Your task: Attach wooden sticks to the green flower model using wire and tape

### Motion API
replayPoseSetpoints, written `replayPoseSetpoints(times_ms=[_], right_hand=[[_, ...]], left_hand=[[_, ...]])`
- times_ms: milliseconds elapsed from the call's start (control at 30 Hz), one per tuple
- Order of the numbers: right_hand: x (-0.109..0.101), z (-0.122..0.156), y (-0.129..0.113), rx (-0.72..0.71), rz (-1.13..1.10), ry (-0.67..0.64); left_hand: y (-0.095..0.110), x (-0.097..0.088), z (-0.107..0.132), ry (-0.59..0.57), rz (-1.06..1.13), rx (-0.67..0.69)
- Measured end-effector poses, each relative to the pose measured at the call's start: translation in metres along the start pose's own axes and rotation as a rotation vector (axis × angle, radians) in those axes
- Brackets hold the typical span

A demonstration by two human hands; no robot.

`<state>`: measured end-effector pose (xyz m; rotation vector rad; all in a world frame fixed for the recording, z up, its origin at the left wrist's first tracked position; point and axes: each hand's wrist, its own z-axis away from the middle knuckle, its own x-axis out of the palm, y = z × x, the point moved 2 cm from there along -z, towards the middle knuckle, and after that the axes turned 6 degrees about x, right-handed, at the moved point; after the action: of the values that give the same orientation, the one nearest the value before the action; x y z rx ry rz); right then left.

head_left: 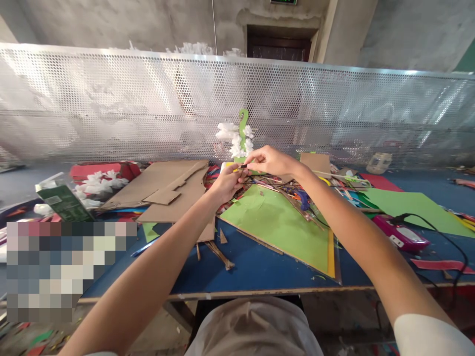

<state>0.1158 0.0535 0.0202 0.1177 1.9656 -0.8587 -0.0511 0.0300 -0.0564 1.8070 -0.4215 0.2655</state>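
Both my hands meet over the middle of the table, their fingertips pinched close together around a small dark piece too small to name. My left hand (229, 184) curls up from below, with fingers closed. From the right, my right hand (272, 161) pinches at the same spot with thumb and forefinger. Just behind them stands a green strip with a curled top (243, 123), upright. White crumpled flower-like tufts (227, 132) sit along both its sides. Beneath and in front of the hands lies a light green sheet (274, 222).
Brown cardboard pieces (181, 180) spread to the left. A blue-handled tool (304, 200) lies among thin scraps. To the right are a purple power socket (401, 235) with a black cord, green paper (419, 207) and a clear jar (379, 163). Perforated metal screen (148, 109) runs behind.
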Motion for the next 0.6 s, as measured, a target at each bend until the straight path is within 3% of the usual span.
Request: replayPoseSetpoints(times_ms=[233, 433, 600], right_hand=[[0.000, -0.004, 0.008, 0.014, 0.021, 0.061], [-0.002, -0.005, 0.012, 0.020, 0.057, 0.111], [-0.003, -0.004, 0.011, 0.006, 0.130, 0.142]], left_hand=[[0.007, 0.007, 0.005, -0.060, 0.025, 0.062], [0.015, 0.010, 0.007, 0.000, 0.035, 0.037], [0.013, 0.009, 0.009, -0.108, -0.081, 0.103]])
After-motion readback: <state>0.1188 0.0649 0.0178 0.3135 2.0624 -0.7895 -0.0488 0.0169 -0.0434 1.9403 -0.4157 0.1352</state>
